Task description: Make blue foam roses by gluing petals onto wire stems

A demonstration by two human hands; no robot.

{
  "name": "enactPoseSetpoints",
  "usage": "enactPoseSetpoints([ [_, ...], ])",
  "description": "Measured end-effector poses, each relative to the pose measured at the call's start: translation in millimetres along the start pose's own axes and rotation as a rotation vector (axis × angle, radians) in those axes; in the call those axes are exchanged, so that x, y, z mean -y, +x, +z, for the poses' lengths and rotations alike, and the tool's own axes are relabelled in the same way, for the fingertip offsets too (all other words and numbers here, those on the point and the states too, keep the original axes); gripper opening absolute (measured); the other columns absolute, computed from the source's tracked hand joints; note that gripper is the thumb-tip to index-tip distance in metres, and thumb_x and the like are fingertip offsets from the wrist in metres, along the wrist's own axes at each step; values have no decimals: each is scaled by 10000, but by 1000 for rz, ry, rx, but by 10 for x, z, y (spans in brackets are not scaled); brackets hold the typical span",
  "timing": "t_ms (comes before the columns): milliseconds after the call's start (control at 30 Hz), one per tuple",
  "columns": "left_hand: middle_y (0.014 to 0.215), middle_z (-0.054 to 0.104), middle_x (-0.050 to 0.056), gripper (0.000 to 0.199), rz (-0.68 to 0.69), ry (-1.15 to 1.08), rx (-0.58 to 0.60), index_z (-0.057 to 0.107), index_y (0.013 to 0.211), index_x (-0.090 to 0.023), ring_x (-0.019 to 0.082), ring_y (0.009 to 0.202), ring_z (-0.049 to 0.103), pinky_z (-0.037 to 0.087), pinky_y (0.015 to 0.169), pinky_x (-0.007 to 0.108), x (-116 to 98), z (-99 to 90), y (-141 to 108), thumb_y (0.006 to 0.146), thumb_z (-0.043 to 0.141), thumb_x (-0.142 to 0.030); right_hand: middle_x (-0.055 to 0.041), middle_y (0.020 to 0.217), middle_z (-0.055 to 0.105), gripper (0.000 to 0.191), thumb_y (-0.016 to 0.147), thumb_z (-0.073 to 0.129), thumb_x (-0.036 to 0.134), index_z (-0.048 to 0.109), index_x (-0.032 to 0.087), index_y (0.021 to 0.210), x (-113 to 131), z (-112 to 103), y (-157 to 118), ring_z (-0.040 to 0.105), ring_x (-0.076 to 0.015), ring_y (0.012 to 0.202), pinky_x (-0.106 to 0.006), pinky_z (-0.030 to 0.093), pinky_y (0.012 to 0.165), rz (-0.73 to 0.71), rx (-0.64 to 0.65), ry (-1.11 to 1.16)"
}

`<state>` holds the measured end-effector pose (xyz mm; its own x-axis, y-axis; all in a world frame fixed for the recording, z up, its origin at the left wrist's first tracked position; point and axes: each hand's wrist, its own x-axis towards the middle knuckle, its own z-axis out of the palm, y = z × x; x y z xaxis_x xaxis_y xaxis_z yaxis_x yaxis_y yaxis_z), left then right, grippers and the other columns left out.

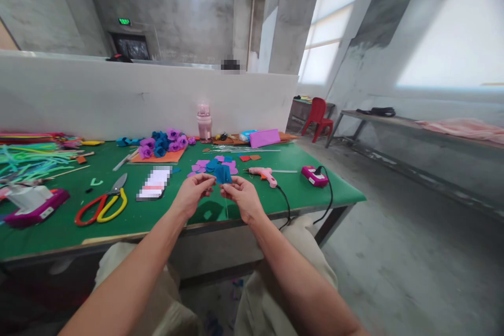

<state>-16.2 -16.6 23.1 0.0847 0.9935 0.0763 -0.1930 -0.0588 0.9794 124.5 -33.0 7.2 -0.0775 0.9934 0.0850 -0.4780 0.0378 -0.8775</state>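
Note:
Between my hands, above the front of the green table, is a small blue crepe-paper piece (223, 174). My left hand (193, 195) is closed in a pinch at its left edge. On its lower right side, the thumb and fingers of my right hand (245, 200) pinch the same piece. Behind it lies a loose pile of purple paper petals (200, 166) and blue ones. A pink glue gun (266, 174) rests just right of my right hand, its nozzle pointing left.
Red-and-yellow-handled scissors (103, 205) and a phone (155, 182) lie to the left. Purple and blue paper flowers (161, 144) sit on orange paper behind. A pink bottle (204, 125) stands by the white partition (157, 97). A corded magenta power strip (314, 176) is at right.

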Motion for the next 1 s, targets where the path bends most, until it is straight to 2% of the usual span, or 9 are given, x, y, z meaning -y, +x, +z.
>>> enactPoseSetpoints([
  [100, 671, 635, 16, 271, -25, 37, 41, 647, 721, -138, 86, 547, 522, 388, 519, 209, 62, 32, -10, 537, 768, -295, -16, 739, 693, 326, 540, 757, 261, 603, 161, 810, 32, -22, -7, 602, -93, 577, -249, 488, 655, 33, 4, 28],
  [433, 687, 662, 34, 267, -40, 17, 48, 654, 720, -141, 108, 581, 567, 416, 548, 220, 132, 38, 18, 546, 765, -310, -7, 707, 698, 348, 524, 771, 272, 611, 158, 812, 86, -17, -37, 606, -91, 549, -231, 497, 614, 64, 20, 27],
  [1000, 661, 659, 31, 234, -104, -83, 69, 668, 667, -139, 134, 633, 592, 441, 632, 266, 92, 35, -19, 523, 790, -277, 10, 623, 674, 353, 492, 791, 279, 554, 154, 722, 76, -38, -41, 610, -93, 530, -226, 492, 592, 76, 7, 15],
])
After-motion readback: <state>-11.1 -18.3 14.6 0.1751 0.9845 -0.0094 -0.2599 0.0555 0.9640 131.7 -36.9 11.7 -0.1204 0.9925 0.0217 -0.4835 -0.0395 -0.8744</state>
